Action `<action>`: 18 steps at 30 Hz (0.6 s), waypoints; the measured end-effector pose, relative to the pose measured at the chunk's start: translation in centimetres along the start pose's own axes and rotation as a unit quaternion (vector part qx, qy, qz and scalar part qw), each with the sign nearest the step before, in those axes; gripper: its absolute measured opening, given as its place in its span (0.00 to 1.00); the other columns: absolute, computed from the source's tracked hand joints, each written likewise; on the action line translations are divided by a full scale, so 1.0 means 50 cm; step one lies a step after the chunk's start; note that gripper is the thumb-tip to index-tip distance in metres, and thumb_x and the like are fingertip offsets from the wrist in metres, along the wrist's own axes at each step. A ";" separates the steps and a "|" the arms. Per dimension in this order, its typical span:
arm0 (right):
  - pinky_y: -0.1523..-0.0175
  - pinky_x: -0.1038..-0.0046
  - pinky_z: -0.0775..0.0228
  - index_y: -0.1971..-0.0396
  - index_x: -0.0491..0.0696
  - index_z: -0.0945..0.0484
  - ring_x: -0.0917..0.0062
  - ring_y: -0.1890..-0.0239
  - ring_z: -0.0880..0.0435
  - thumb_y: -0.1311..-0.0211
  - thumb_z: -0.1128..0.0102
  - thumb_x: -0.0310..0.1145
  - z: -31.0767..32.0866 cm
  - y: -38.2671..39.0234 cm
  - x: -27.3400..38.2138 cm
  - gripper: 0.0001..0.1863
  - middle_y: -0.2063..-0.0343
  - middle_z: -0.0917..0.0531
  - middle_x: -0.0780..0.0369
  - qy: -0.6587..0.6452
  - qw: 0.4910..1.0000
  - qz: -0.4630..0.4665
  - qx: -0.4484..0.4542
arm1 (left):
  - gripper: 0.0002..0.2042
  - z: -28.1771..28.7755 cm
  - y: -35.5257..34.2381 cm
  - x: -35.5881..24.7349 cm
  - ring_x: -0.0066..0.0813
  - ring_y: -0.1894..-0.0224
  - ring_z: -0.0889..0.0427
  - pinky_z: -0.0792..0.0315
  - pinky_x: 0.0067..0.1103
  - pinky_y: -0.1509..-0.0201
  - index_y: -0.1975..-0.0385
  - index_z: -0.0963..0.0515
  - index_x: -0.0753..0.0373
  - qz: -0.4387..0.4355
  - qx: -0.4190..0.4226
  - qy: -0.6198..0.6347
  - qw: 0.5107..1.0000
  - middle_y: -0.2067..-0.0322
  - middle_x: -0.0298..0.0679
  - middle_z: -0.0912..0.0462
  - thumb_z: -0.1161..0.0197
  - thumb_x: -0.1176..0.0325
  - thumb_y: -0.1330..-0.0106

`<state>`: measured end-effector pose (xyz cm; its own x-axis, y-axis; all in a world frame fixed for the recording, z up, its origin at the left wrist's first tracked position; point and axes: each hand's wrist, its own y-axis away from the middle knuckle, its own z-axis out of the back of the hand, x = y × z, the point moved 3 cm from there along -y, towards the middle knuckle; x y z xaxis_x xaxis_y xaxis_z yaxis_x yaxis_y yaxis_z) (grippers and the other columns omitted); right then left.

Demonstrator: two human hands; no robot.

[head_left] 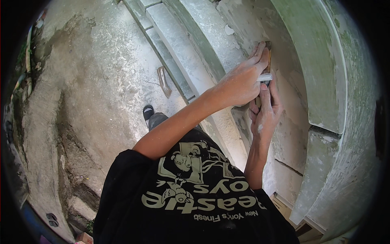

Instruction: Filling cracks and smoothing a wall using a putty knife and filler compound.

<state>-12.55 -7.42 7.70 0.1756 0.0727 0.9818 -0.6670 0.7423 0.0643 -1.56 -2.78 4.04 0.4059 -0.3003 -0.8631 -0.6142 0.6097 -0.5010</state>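
My left hand (243, 83) is closed on a narrow wooden tool (269, 57), its fingers over the upper end. My right hand (266, 112) grips the tool lower down, thumb up by a pale, flat metal-looking piece (265, 77) that crosses it. Much of the tool is hidden by my fingers. Both hands are at a grey, dusty recessed surface (290, 105) between pale greenish concrete-like moulded ledges (317, 49).
A worn trowel-like wooden piece (164, 81) lies on the concrete ground (89, 61), near my sandalled foot (148, 112). Long stepped strips (170, 36) run beside it. Pipes (29, 61) and broken ground edge the left; dark slippers (52, 219) lie at lower left.
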 end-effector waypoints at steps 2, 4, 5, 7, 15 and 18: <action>0.83 0.84 0.52 0.31 0.44 0.32 0.92 0.84 0.40 0.25 0.48 0.31 0.021 0.016 -0.012 0.25 0.78 0.29 0.73 -0.014 1.000 -0.012 -0.002 | 0.32 -0.024 0.033 -0.016 0.67 0.29 0.43 0.39 0.39 0.27 0.32 0.44 0.77 -0.004 0.019 0.002 1.000 0.30 0.72 0.50 0.45 0.79 0.38; 0.83 0.85 0.53 0.31 0.43 0.32 0.92 0.84 0.40 0.25 0.47 0.31 0.025 0.005 -0.012 0.25 0.79 0.30 0.74 0.032 0.999 0.004 -0.021 | 0.32 -0.027 0.028 -0.007 0.67 0.29 0.44 0.40 0.38 0.27 0.32 0.44 0.79 -0.010 0.016 -0.003 1.000 0.31 0.73 0.48 0.45 0.78 0.37; 0.83 0.85 0.53 0.32 0.43 0.31 0.92 0.85 0.41 0.26 0.46 0.31 0.017 -0.003 -0.013 0.25 0.79 0.29 0.73 -0.004 1.000 0.006 0.007 | 0.32 -0.019 0.018 -0.006 0.68 0.29 0.45 0.40 0.39 0.27 0.32 0.45 0.79 -0.003 -0.002 0.000 1.000 0.31 0.73 0.49 0.45 0.78 0.37; 0.83 0.84 0.54 0.32 0.44 0.31 0.92 0.85 0.41 0.25 0.47 0.30 0.005 -0.002 -0.007 0.25 0.79 0.29 0.73 -0.002 1.000 0.006 0.000 | 0.33 0.000 0.000 0.001 0.69 0.28 0.47 0.42 0.39 0.26 0.31 0.47 0.79 0.004 0.004 0.003 1.000 0.30 0.73 0.50 0.46 0.78 0.37; 0.83 0.86 0.55 0.32 0.46 0.31 0.93 0.85 0.41 0.24 0.48 0.32 -0.024 -0.020 -0.007 0.24 0.78 0.29 0.73 -0.003 1.000 -0.021 -0.012 | 0.33 0.029 -0.012 0.015 0.66 0.28 0.46 0.42 0.39 0.26 0.31 0.47 0.78 0.013 0.005 -0.008 1.000 0.30 0.72 0.50 0.46 0.80 0.38; 0.84 0.86 0.57 0.32 0.46 0.30 0.94 0.86 0.43 0.23 0.49 0.33 -0.021 -0.011 -0.013 0.23 0.80 0.31 0.74 0.025 1.000 0.011 -0.014 | 0.33 0.014 0.003 0.019 0.66 0.28 0.46 0.42 0.39 0.26 0.30 0.47 0.77 -0.010 0.030 0.005 0.999 0.29 0.71 0.50 0.46 0.80 0.37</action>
<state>-11.52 -7.16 6.84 0.1982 0.1212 0.9726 -0.6508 0.7583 0.0381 -0.79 -2.45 3.20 0.4107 -0.3201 -0.8537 -0.5643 0.6463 -0.5138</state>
